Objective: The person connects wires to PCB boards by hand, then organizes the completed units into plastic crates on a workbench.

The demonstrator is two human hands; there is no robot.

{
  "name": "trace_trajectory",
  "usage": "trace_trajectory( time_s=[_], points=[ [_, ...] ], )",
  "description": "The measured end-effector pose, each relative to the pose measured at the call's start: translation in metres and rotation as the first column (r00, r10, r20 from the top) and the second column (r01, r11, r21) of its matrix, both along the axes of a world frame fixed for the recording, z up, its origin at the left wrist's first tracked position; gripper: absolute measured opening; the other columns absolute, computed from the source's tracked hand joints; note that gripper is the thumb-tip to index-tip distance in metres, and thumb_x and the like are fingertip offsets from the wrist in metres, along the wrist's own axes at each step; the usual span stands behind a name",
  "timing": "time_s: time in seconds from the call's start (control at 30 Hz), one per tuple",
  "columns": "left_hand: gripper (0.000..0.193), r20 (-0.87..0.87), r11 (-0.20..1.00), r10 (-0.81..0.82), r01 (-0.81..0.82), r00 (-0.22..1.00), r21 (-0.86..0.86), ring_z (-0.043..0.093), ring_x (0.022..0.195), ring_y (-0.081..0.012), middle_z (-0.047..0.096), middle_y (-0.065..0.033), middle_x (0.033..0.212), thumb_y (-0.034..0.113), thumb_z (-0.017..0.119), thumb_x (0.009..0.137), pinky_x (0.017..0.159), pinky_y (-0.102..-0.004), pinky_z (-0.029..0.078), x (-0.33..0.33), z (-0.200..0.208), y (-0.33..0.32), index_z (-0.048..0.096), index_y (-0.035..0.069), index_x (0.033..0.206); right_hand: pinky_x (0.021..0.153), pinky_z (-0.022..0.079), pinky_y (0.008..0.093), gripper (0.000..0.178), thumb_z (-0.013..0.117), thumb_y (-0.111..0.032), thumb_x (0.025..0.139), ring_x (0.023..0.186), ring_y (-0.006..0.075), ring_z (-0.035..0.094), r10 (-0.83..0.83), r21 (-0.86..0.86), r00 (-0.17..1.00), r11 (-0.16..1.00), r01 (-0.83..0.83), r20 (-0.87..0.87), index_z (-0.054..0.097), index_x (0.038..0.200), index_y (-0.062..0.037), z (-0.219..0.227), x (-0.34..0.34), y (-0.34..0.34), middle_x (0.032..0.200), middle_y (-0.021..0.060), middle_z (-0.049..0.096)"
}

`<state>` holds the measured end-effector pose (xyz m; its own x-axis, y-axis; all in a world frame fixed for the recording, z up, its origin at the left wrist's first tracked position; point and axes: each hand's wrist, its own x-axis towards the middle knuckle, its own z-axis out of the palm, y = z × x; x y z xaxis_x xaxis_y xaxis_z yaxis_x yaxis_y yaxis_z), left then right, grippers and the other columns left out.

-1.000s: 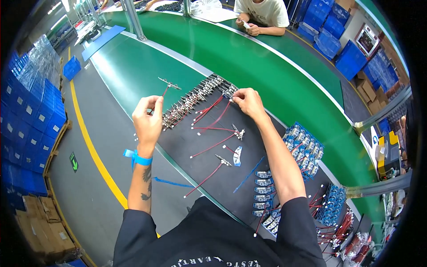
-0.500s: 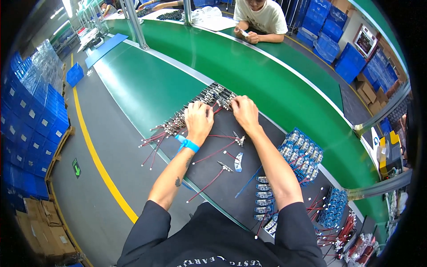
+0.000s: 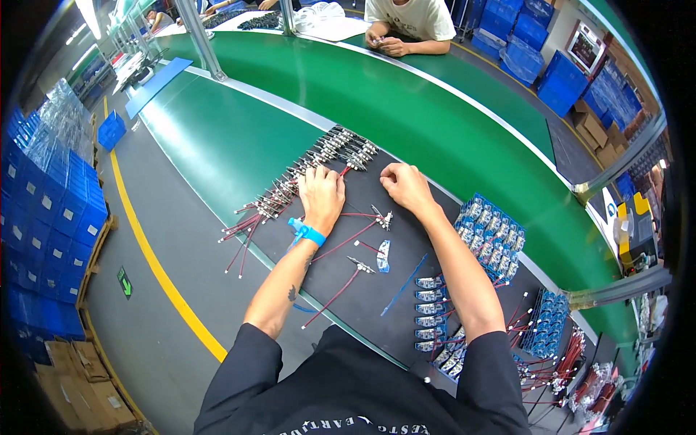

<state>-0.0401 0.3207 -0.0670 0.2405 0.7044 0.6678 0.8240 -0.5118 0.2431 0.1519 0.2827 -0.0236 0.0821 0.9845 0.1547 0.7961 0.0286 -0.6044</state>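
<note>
A long bank of small circuit boards with metal parts and red wires (image 3: 293, 174) lies packed on the bench, slanting up to the right. My left hand (image 3: 321, 197), with a blue wrist strap (image 3: 308, 232), rests against its near side, fingers curled down; a red wire reaches its fingertips, whose grip is hidden. Just right of the bank, my right hand (image 3: 407, 190) is closed above the dark mat, with nothing visible in it. Nearer me lie two loose wired boards, one upper (image 3: 382, 218) and one lower (image 3: 361, 266), and a blue-and-white board piece (image 3: 383, 256).
Blue board panels (image 3: 489, 235) sit beyond my right forearm, with blue board strips (image 3: 430, 315) nearer and a bundle of red wires (image 3: 569, 362) at lower right. A thin blue strip (image 3: 404, 286) lies on the mat. Across the green belt (image 3: 435, 130) sits a person (image 3: 409, 29).
My right hand has drawn away from the upper end of the bank, toward the right and slightly nearer me. My left hand stays by the bank. The whole view has shifted slightly.
</note>
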Motion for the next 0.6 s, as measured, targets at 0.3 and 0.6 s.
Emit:
trace_trajectory(
  time_s=[0.3,0.6],
  points=[
    [0.011,-0.022,0.998,-0.05,0.05,0.998,-0.038,0.055,0.082,-0.0239,0.059,-0.0059,0.082,0.019,0.063,0.08,0.078,-0.0397,0.036,-0.01,-0.005,0.003,0.067,0.009,0.079,0.078,0.05,0.0423,0.016,0.061,-0.017,0.077,0.087,0.0319,0.064,0.006,-0.103,1.0,0.995,-0.004,0.023,0.068,0.087,-0.0055,-0.005,-0.009,0.008,0.085,0.0149,0.068],
    [0.012,0.055,0.992,-0.125,0.127,0.991,-0.024,0.053,0.088,-0.0243,0.058,-0.0057,0.085,0.017,0.068,0.076,0.079,-0.0381,0.038,-0.014,0.008,-0.005,0.067,0.008,0.084,0.08,0.05,0.0375,0.023,0.064,-0.012,0.076,0.09,0.0289,0.065,0.358,-0.375,0.933,0.871,-0.318,0.04,0.067,0.097,-0.0034,0.034,0.022,-0.018,0.096,0.0172,0.067]
  ],
)
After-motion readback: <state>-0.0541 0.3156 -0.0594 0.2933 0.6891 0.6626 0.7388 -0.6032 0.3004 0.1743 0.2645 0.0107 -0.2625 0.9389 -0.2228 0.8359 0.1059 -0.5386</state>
